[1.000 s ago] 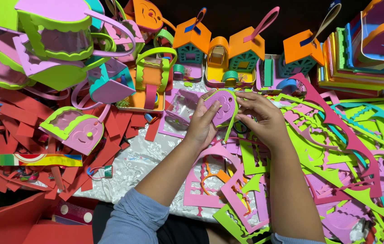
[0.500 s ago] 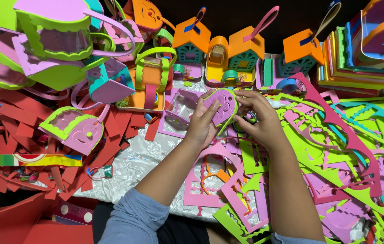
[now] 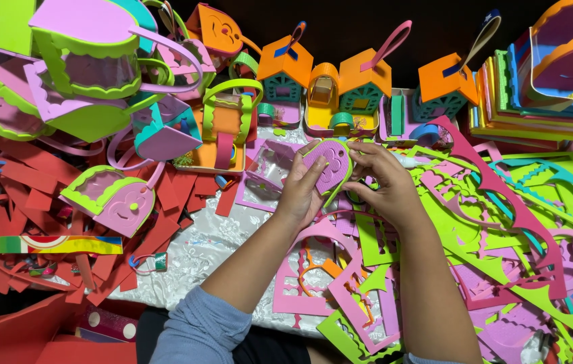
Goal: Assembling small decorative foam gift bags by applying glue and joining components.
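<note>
A bench (image 3: 199, 243) covered in white patterned cloth lies buried under craft foam. Nearest the viewer, pink and green offcut sheets (image 3: 340, 296) with punched-out shapes pile up, and red scraps (image 3: 23, 175) spread to the left. Above them, at the middle, the left hand (image 3: 300, 192) curls around a rounded pink foam piece (image 3: 332, 165) edged with a green strip, thumb pressed on its face. The right hand (image 3: 384, 185) pinches the green strip at its edge, fingers drawn together. Farther back stand finished foam baskets (image 3: 91, 47) and small orange-roofed houses (image 3: 360, 84); this piece looks only partly assembled.
</note>
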